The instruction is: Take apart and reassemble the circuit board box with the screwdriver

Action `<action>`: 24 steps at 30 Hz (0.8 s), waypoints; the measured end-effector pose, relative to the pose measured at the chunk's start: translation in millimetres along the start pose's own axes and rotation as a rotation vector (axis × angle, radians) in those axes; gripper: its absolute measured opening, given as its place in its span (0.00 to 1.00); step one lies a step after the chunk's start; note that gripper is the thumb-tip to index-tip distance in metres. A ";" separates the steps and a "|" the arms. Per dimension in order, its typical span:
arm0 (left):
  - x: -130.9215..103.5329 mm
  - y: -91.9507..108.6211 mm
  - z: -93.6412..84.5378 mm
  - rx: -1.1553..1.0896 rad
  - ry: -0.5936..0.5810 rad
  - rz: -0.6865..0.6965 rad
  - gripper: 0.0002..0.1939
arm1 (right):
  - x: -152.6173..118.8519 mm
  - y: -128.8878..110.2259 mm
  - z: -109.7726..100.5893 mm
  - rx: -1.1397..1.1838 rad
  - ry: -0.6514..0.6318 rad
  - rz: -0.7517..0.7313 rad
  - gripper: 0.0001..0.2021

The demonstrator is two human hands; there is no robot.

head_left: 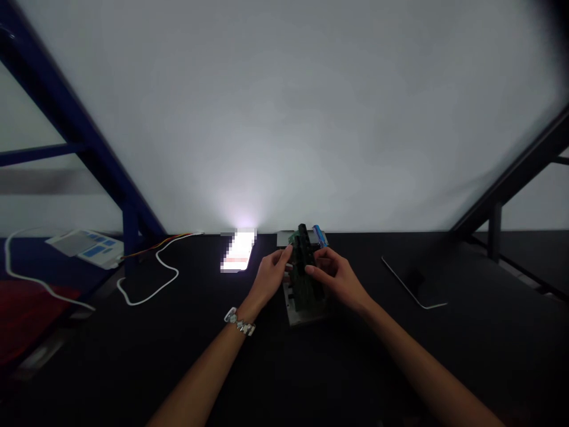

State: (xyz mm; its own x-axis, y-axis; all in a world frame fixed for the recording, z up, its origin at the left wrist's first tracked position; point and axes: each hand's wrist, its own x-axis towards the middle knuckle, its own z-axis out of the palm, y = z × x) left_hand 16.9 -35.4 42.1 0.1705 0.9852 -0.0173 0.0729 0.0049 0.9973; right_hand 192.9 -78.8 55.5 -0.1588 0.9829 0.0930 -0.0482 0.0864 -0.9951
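A dark green circuit board with a long black part along it (304, 289) is tilted over a grey metal plate (306, 318) on the black table. My left hand (269, 274), with a silver bracelet at the wrist, grips the board's left edge. On the other side, my right hand (336, 274) has thumb and fingers closed on the black part at the board's right side. Behind the board, a blue item (320, 236) lies near the wall; its kind is unclear.
A bright lit screen (239, 252) lies left of the board. Further left are a white cable (165, 284) and a printed sheet (91, 248). A thin bent metal rod (406, 287) lies to the right. Blue frame bars (89, 130) slope on the left.
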 end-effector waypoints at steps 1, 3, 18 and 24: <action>0.5 -0.3 -0.9 0.023 0.022 -0.003 0.28 | 0.9 2.1 -1.9 0.004 0.009 0.005 0.18; 1.6 0.9 -4.6 0.045 0.063 -0.011 0.28 | 3.1 7.4 -7.5 -0.012 0.046 0.010 0.17; -15.7 32.3 -8.0 -0.327 -0.328 0.086 0.27 | -6.2 -3.4 -2.3 0.131 -0.146 0.292 0.14; -7.2 25.9 -12.2 -0.176 -0.064 0.127 0.22 | -5.4 -1.8 -5.9 0.216 -0.180 0.314 0.20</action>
State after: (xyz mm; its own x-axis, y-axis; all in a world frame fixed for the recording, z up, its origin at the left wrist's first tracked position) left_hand 5.6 -40.3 69.0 0.2297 0.9670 0.1106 -0.1246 -0.0834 0.9887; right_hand 199.7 -83.3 56.6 -0.3672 0.9104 -0.1906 -0.1725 -0.2680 -0.9478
